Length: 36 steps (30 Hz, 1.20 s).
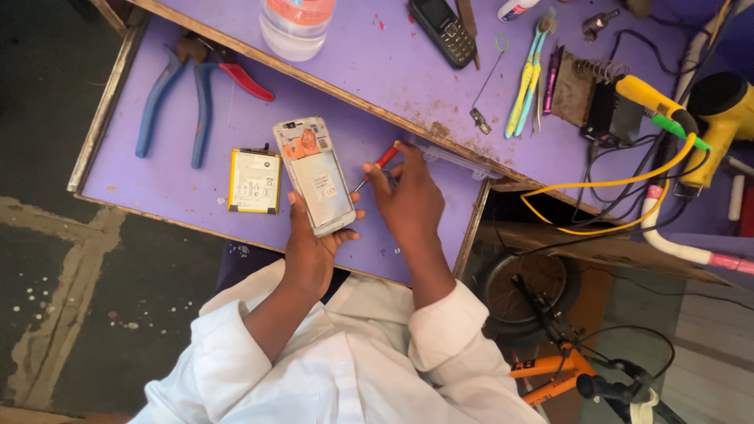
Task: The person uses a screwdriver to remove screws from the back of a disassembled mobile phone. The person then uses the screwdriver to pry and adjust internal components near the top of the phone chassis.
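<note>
Your left hand (314, 243) gripped the opened phone (316, 177) from below, fingers wrapped around its near end, back side up with the cover off and the inner frame exposed. Judged: held that way to keep the body steady and tilted toward you while the other hand worked on it.

Your right hand (408, 200) pinched a small red-handled screwdriver (375, 166), its tip aimed at the phone's right edge; whether the tip touched the frame could not be told. The phone sat just left of the right hand, above the pulled-out purple surface (157, 188).

The yellow-edged battery (254, 180) lay flat on the surface just left of the phone, apart from it. Judged: set aside within reach, out of the way.

Blue-handled pliers (177, 94) and a red-handled tool (243, 78) lay far left on the same surface, untouched.

On the upper surface (377, 63), beyond: a clear plastic bottle (297, 27), a dark keypad phone (442, 31), two toothbrushes (528, 71), tweezers, and to the far right a yellow hot-air gun (722, 110) with a yellow cable (613, 184). Judged: kept far so the near area served the phone.

An orange bicycle (565, 369) stood at lower right, on the floor.
</note>
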Available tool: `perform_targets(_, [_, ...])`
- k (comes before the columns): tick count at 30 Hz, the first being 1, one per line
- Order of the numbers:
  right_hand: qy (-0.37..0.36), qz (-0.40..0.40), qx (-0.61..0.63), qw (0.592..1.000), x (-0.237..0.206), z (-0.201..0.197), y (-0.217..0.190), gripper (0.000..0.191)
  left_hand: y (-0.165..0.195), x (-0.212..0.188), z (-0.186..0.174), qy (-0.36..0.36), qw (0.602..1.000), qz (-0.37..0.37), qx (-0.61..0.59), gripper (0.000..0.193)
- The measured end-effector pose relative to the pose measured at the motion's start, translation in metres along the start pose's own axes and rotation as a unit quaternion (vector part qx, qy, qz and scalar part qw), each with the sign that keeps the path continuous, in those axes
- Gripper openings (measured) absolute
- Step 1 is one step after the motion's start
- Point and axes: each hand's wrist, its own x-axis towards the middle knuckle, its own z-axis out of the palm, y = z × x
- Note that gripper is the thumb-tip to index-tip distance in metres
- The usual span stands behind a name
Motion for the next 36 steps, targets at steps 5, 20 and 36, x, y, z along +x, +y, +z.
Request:
perform_targets(5, [-0.031, -0.003, -0.007, 0.999, 0.014, 0.015, -0.009, 0.055, 0.005, -0.002, 0.000, -0.004, 1.000, 0.019, -0.001, 0.082])
perform_targets(20, [-0.084, 0.116, 0.514, 0.846, 0.010, -0.016, 0.018, 0.025, 0.023, 0.000, -0.006, -0.066, 0.991, 0.030, -0.110, 0.071])
perform_targets(36, [0.065, -0.133, 0.049, 0.988, 0.114, -0.042, -0.052, 0.008, 0.033, -0.007, -0.004, -0.053, 0.992, 0.032, -0.109, 0.072])
